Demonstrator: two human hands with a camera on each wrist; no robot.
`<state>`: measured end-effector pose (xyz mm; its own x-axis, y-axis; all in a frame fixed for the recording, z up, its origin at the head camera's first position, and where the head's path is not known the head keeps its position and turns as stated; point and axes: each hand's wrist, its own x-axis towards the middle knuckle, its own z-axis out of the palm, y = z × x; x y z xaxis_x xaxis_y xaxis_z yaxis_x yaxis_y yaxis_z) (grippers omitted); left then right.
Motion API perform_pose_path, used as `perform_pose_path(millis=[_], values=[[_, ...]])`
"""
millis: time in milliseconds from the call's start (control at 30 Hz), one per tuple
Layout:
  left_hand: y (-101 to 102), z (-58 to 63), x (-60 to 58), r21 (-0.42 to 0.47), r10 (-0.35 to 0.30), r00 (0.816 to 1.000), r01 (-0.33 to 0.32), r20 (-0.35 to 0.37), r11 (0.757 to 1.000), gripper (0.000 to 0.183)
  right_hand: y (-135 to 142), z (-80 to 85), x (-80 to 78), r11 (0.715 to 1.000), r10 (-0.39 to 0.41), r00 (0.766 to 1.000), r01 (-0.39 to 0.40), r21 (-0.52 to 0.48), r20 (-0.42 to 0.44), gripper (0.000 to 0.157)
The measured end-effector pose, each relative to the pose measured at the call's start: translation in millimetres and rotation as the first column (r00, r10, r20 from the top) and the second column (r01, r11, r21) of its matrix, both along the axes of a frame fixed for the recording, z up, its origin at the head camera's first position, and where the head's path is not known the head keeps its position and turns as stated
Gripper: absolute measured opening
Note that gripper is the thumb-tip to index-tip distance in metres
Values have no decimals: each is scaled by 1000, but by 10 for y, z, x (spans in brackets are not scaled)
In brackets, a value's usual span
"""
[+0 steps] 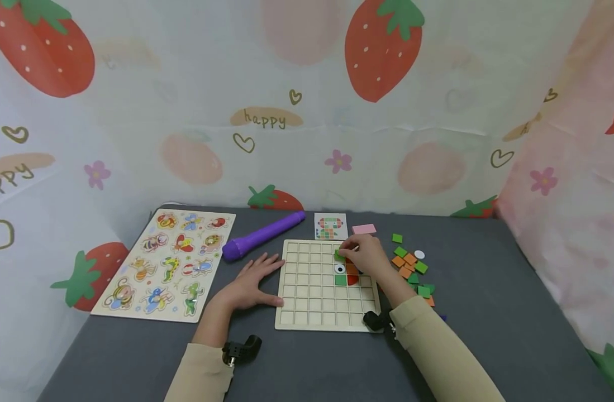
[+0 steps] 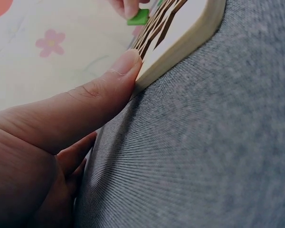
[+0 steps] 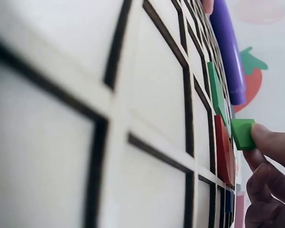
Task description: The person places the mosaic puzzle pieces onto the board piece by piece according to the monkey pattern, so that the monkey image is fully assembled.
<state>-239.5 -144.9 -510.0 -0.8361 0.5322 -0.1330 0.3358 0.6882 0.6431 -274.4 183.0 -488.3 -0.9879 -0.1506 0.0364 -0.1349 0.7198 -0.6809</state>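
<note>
My right hand (image 1: pixel 365 255) pinches a light green square tile (image 3: pixel 242 134) between thumb and finger at the upper part of a wooden grid board (image 1: pixel 307 306). Close by on the board are a round eye piece (image 1: pixel 339 268), a darker green square (image 1: pixel 340 280) and red-orange pieces (image 1: pixel 353 274), partly behind the right hand. A small dark blue piece (image 3: pixel 229 201) shows beyond the red one in the right wrist view. My left hand (image 1: pixel 251 283) lies spread at the board's left side, its thumb (image 2: pixel 99 97) touching the edge.
Loose green and orange tiles (image 1: pixel 410 258) and a white disc (image 1: pixel 419 254) lie right of the board. Behind it are a pattern card (image 1: pixel 330 226) and a pink block (image 1: pixel 363 229). A purple tube (image 1: pixel 263 235) and an insect puzzle board (image 1: pixel 173 262) lie left.
</note>
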Motion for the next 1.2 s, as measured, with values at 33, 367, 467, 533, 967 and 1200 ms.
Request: perform_pose_path(millis=[33,367,467,533,967,1200], values=[[-2,-5,5,2,-1,1000,1,-2,1000,99,-10,0,-4,1000,4,1000,-5,7,10,11],[4,5,41,13,4,1000,-4,2,1000,98,-60,-8,22,991,21,999,-26,129,40,14],[15,18,37,12,4,1000,-5,3,1000,98,-29,-7,36,994,15,999,-19,111,40,16],[23,23,34,12,5,1000,-5,3,1000,98,11,-1,44,996,4,999,-7,88,35,17],[38,50,32,10,7,1000,-7,14,1000,98,325,93,60,998,-60,997,60,1,44,17],[29,65,23,8,7,1000,-7,14,1000,98,267,97,56,995,-99,989,98,18,107,36]])
